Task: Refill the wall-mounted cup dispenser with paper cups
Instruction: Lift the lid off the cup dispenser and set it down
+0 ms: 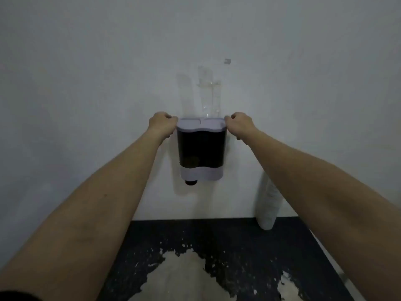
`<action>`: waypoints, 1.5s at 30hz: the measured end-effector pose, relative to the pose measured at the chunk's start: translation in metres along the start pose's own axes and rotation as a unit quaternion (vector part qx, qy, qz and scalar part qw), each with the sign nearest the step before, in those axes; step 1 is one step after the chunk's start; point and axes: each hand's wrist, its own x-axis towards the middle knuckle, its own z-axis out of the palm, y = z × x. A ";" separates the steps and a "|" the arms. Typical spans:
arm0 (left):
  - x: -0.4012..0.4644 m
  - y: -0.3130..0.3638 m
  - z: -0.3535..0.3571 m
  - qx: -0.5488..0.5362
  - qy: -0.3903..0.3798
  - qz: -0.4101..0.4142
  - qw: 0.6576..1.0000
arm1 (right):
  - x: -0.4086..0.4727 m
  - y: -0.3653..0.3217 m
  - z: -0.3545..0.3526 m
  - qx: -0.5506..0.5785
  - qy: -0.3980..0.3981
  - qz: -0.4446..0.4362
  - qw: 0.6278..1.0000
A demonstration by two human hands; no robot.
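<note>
Between both hands [163, 124] [239, 124], dispenser [200, 148].

wall [86, 83]: pale and plain, seen across the upper frame from 9 to 3 o'clock
tape remnants [208, 92]: clear strips stuck to the wall near 12 o'clock of centre
small clear piece [227, 61]: fixed on the wall at about 1 o'clock of the strips
floor [217, 240]: dark, at 6 o'clock, meeting the wall's base
worn patches [184, 274]: pale areas where the dark surface is flaked away
</note>
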 end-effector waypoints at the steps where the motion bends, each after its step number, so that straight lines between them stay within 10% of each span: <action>1: 0.000 -0.002 0.001 -0.010 -0.002 -0.006 1.000 | 0.002 0.003 0.002 0.038 -0.004 0.029 0.999; 10: 0.016 -0.015 0.019 -0.152 -0.031 -0.086 0.984 | 0.010 0.016 0.012 0.255 -0.070 0.155 0.952; 45: -0.049 0.008 -0.034 -0.327 -0.029 -0.034 0.944 | -0.059 -0.008 -0.013 0.196 0.016 -0.033 0.980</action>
